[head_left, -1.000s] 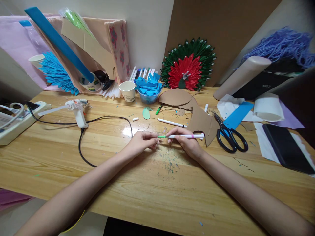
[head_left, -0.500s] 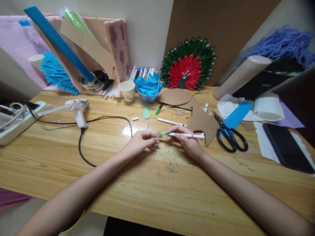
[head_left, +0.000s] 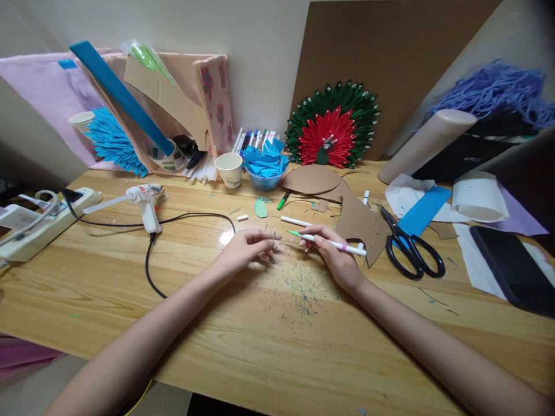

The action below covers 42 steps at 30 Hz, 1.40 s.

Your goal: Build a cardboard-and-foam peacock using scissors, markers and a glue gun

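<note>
The right hand holds a white pen with a green tip and a pink band. Its thumb and fingers pinch the pen close to the green end. The tip points at the left hand but does not touch it. The left thumb and pointing finger are bent toward each other. Something very small may be at their tips, but it is too tiny to tell.

Both hands are over the wood table, and little dark bits are spread on it near them. Past the hands lie a white marker, a small white cap, a green paper and a green marker. Brown card lies just beside the pen's back end. Farther right, black scissors lie partly on a blue strip. A glue gun is on the left. A paper cup stands next to a bowl full of blue pieces. A red and green fan stands at the back.
</note>
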Tool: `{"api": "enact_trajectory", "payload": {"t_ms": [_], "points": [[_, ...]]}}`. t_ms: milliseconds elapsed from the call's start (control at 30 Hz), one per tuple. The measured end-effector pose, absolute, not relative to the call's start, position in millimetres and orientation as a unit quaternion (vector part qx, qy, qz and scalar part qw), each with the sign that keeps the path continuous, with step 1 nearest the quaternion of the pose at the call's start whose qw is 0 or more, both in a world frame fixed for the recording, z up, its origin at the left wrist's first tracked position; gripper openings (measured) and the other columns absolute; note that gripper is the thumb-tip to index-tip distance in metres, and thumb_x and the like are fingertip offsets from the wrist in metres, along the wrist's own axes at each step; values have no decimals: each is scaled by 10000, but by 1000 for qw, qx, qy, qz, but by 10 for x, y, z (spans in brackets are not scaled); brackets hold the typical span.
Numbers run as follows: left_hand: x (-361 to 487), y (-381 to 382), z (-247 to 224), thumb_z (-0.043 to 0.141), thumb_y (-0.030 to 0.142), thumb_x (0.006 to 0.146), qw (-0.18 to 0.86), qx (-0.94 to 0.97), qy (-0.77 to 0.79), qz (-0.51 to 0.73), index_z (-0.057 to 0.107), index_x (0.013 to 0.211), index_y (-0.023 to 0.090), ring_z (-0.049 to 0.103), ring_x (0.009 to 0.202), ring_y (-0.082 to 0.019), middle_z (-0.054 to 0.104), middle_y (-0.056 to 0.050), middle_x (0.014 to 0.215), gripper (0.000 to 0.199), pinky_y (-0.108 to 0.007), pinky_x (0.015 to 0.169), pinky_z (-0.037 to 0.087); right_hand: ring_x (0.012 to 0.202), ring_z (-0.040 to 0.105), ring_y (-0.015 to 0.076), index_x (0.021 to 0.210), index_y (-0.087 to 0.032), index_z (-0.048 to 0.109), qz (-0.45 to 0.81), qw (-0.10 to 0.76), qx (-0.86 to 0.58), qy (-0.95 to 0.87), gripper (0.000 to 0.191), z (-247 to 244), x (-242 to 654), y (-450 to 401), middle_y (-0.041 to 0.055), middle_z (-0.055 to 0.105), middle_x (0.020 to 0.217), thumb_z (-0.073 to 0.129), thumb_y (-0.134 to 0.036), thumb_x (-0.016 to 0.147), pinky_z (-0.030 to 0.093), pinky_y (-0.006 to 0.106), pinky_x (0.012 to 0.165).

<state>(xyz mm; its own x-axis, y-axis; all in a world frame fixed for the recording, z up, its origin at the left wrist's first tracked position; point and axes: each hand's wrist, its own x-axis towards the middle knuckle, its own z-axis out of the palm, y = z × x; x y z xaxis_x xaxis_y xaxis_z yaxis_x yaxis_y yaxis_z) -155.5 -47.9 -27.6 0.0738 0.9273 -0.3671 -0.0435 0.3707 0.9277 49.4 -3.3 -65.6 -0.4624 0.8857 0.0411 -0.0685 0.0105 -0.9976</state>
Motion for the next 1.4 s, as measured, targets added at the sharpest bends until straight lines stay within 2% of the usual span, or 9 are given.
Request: {"api": "enact_trajectory", "payload": {"t_ms": [167, 300, 500, 600, 900, 1133, 1267, 1333, 1400], "points": [[-1986, -269, -294, 636, 328, 700, 386, 441, 646, 489, 671, 956, 101, 614, 697, -149, 686, -93, 861, 344, -252, 629, 488, 810, 578, 151, 1007, -217, 586, 605, 382, -328, -617, 226, -648, 500, -81, 36, 598, 893, 476, -368, 880, 495, 266, 682], [-2220, -162, -444, 554, 329, 760, 189, 515, 720, 425, 665, 961, 118, 611, 732, -163, 688, -87, 876, 312, -272, 692, 467, 829, 570, 161, 1025, -222, 576, 561, 417, -336, -632, 231, -659, 496, -105, 43, 595, 903, 462, -369, 888, 486, 258, 658], [-2188, -217, -459, 520, 370, 803, 84, 566, 742, 350, 618, 993, 156, 601, 736, -164, 662, -73, 899, 302, -266, 680, 443, 726, 522, 143, 1033, -234, 565, 503, 461, -372, -629, 220, -624, 471, -100, 39, 598, 912, 441, -358, 900, 460, 266, 608], [-2076, -282, -401, 489, 361, 829, 55, 588, 727, 351, 611, 934, 178, 584, 734, -157, 642, -62, 910, 244, -261, 670, 429, 737, 524, 152, 1000, -235, 558, 452, 491, -374, -644, 198, -567, 473, -107, 42, 615, 904, 411, -338, 915, 461, 301, 661], [-1599, -356, -458, 520, 262, 783, 120, 657, 703, 246, 576, 766, 195, 546, 764, -186, 590, -39, 762, 89, -269, 627, 380, 768, 550, 158, 978, -231, 524, 428, 469, -361, -683, 150, -586, 459, -181, 37, 629, 892, 403, -297, 918, 450, 318, 729], [-1601, -365, -494, 459, 254, 835, 138, 652, 685, 296, 547, 789, 179, 557, 811, -196, 594, -68, 841, 124, -321, 717, 418, 776, 563, 163, 995, -239, 520, 441, 445, -342, -700, 162, -619, 466, -209, 42, 623, 901, 394, -308, 919, 466, 319, 708], [-1542, -397, -473, 513, 339, 817, 357, 541, 635, 419, 536, 811, 156, 592, 680, -159, 621, -52, 757, 185, -307, 657, 471, 816, 573, 190, 1032, -259, 564, 395, 422, -309, -755, 232, -587, 498, -205, 38, 628, 872, 365, -293, 917, 452, 344, 724], [-1493, -423, -462, 612, 379, 744, 474, 448, 604, 458, 546, 791, 135, 595, 601, -141, 619, -29, 668, 257, -289, 606, 488, 837, 568, 203, 1055, -265, 585, 348, 406, -277, -798, 277, -553, 510, -211, 40, 635, 873, 351, -258, 907, 438, 371, 762], [-1450, -450, -454, 712, 380, 644, 522, 383, 585, 487, 580, 773, 114, 606, 595, -130, 630, -23, 662, 324, -282, 618, 504, 841, 561, 209, 1087, -261, 572, 315, 395, -259, -823, 290, -526, 511, -221, 42, 640, 879, 371, -214, 883, 435, 381, 772]]}}
